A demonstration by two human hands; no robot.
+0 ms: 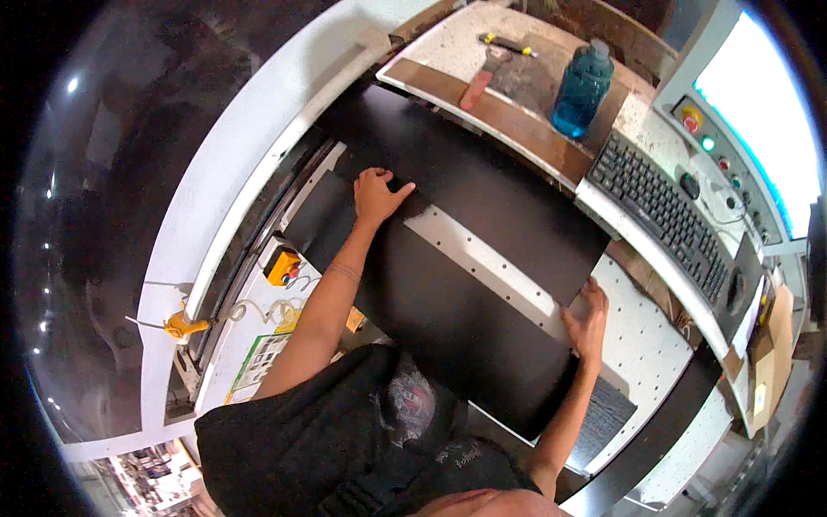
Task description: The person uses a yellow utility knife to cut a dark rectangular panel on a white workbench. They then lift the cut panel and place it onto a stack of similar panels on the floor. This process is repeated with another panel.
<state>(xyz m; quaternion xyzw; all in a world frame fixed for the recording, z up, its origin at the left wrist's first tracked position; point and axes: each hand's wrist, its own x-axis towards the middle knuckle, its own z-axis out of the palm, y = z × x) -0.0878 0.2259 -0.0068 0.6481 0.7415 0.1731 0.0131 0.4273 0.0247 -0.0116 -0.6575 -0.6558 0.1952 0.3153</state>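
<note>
A flat dark panel [491, 181] lies across the white perforated machine bed [485, 256]. My left hand [377, 198] is at its left end, fingers curled and thumb out along the edge. At the right near corner, my right hand [587, 319] grips the same panel between thumb and fingers. Nearer my body lies a second dark panel [457, 302]. A strip of bare bed with rows of small holes shows between the two. My fingertips are partly hidden at the panel edge.
Beyond the bed, a ledge carries a blue-liquid bottle [583, 90], a scraper [478, 86], a utility knife [508, 43] and a black keyboard [659, 215]. A control panel with buttons [708, 143] stands right. A yellow switch box [282, 267] sits left.
</note>
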